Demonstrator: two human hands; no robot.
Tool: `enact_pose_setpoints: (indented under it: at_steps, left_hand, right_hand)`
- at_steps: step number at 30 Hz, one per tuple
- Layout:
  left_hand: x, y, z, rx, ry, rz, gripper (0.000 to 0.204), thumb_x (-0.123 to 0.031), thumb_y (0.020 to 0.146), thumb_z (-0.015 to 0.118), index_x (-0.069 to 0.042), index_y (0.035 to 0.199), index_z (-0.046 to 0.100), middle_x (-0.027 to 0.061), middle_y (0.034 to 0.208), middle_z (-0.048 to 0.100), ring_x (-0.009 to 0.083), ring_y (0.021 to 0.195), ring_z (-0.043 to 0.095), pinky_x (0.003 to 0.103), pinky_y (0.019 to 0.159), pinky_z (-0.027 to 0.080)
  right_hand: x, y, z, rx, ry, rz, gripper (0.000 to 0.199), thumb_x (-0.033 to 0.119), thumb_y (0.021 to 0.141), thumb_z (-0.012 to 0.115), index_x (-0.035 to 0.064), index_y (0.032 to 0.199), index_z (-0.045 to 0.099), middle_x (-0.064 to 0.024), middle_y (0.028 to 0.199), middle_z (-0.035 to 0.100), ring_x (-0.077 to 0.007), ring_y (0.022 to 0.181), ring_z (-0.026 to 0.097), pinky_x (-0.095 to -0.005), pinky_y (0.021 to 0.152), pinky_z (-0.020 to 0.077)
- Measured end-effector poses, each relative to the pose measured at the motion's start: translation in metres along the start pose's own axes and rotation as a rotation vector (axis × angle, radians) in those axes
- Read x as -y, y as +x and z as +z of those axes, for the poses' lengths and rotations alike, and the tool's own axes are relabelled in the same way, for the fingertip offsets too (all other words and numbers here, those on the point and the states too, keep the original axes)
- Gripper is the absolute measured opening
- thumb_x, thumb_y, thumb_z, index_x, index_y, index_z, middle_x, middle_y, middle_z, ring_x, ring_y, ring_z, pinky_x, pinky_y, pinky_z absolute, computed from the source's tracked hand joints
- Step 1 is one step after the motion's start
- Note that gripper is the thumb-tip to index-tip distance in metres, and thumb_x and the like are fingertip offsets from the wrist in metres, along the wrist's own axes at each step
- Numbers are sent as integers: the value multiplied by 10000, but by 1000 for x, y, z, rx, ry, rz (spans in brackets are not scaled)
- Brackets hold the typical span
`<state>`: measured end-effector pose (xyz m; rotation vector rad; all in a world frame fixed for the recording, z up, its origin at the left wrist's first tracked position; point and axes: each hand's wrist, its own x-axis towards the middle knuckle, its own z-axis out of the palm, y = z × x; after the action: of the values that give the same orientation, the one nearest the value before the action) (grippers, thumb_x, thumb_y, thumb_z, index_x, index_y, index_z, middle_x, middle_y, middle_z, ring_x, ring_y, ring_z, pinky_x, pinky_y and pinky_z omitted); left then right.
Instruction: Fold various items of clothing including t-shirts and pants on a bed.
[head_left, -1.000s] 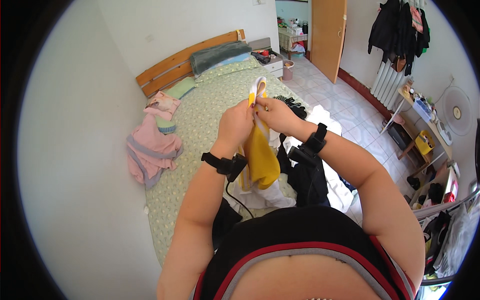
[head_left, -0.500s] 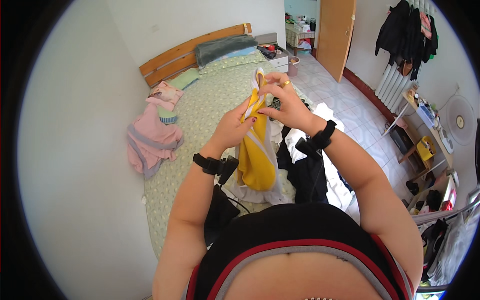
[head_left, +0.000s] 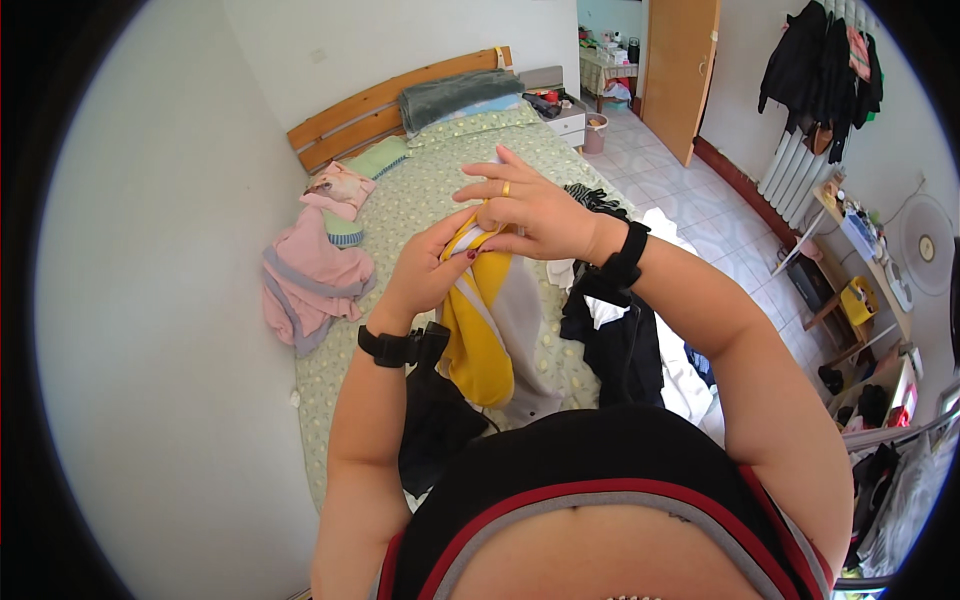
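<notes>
Over the bed (head_left: pixel 410 215), a yellow-and-grey garment (head_left: pixel 478 365) is suspended from its far, gathered end, where both hands are placed; its long axis is run from there toward the person's torso, and the loose end is left nearest the body. Whether that end is supported by the bedding cannot be told. Soft, matte fabric is suggested: the yellow part is bulged into a rounded lobe, while the grey part is draped more flatly along its right side.

Just left of the garment's loose end, a dark cloth (head_left: pixel 435 425) is crumpled. At the gathered end, cloth is gripped between thumb and fingers by the left hand (head_left: pixel 425 265), set on the garment's left. The same end is met from the right by the right hand (head_left: pixel 540 212), its thumb and forefinger brought close and its other fingers spread; whether fabric is pinched there cannot be told. Neither hand is clearly nearer.

Right of the garment, a limp black garment (head_left: pixel 615 350) is heaped beside rumpled white cloth (head_left: pixel 678 370). Well to its left, a pink garment (head_left: pixel 310 262) with grey bands is piled in loose folds. Farthest beyond it, a plush-looking grey blanket (head_left: pixel 460 98) is laid before a slatted wooden headboard (head_left: pixel 350 125).
</notes>
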<state>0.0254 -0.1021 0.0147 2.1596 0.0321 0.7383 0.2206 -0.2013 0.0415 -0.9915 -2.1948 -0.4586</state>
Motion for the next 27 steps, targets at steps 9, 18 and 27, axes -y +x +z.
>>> enact_pose_setpoints:
  at_steps: [9, 18, 27]
  left_hand:
    - [6, -17, -10, 2, 41, -19, 476, -23, 826, 538, -28, 1297, 464, 112, 1176, 587, 170, 1082, 553, 280, 922, 422]
    - [30, -25, -14, 102, 371, -43, 487, -39, 793, 570, -79, 1233, 367, 165, 954, 638, 283, 847, 631, 344, 751, 481]
    - [85, -37, -3, -179, 383, -13, 376, -54, 845, 529, -81, 1217, 494, 156, 1000, 640, 320, 918, 622, 343, 771, 500]
  right_hand:
    - [-5, 2, 21, 151, 9, 72, 255, 337, 797, 678, 95, 836, 609, -46, 994, 602, -289, 1163, 484, -554, 1093, 184]
    - [-22, 9, -1, 228, 484, 337, 73, 61, 769, 577, -5, 742, 591, -112, 737, 557, -267, 730, 538, -369, 733, 440]
    - [-48, 37, -47, 137, 348, 428, 114, 0, 726, 495, -46, 644, 431, -92, 689, 481, -199, 661, 449, -324, 611, 391]
